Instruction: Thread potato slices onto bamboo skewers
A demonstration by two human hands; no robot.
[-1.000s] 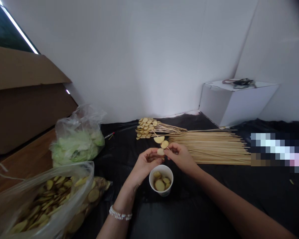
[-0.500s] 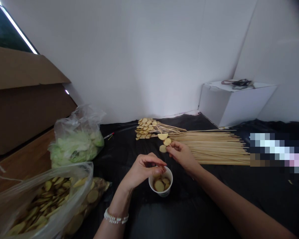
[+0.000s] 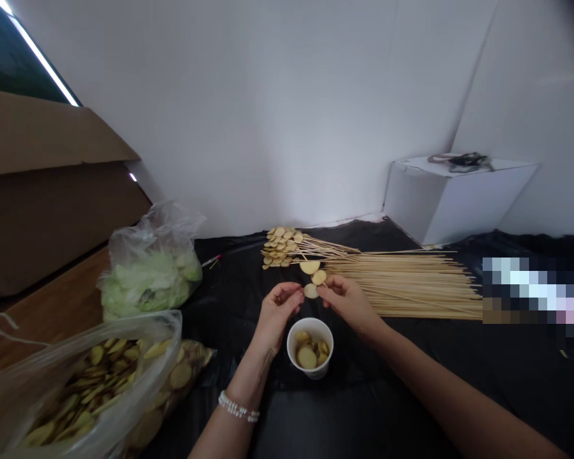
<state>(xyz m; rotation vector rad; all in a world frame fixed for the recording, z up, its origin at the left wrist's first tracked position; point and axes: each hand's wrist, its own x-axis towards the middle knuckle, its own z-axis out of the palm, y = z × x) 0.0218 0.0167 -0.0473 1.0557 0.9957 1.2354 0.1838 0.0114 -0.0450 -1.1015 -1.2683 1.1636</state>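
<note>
My right hand (image 3: 348, 305) is closed around a thin wooden skewer (image 3: 324, 284) that carries pale potato slices: a half-round slice (image 3: 310, 267) and round ones (image 3: 318, 277) below it. The lowest slice (image 3: 310, 291) sits between my two hands. My left hand (image 3: 281, 312) has thumb and fingers pressed together right at that slice's left edge; whether anything is pinched in them is hidden. Just below both hands stands a white paper cup (image 3: 291, 338) with several potato slices (image 3: 307, 357) inside.
Behind my hands lie finished-looking potato skewers (image 3: 280, 245) and a wide stack of bare skewers (image 3: 421, 284). At left are an open plastic bag (image 3: 172, 331) of slices, another bag of slices (image 3: 180, 376) and a bag of pale green produce (image 3: 143, 280). A white box (image 3: 416, 197) stands back right.
My left hand has come up out of the cup to beside the lowest slice at my right hand. My right hand and its skewer have barely moved.
</note>
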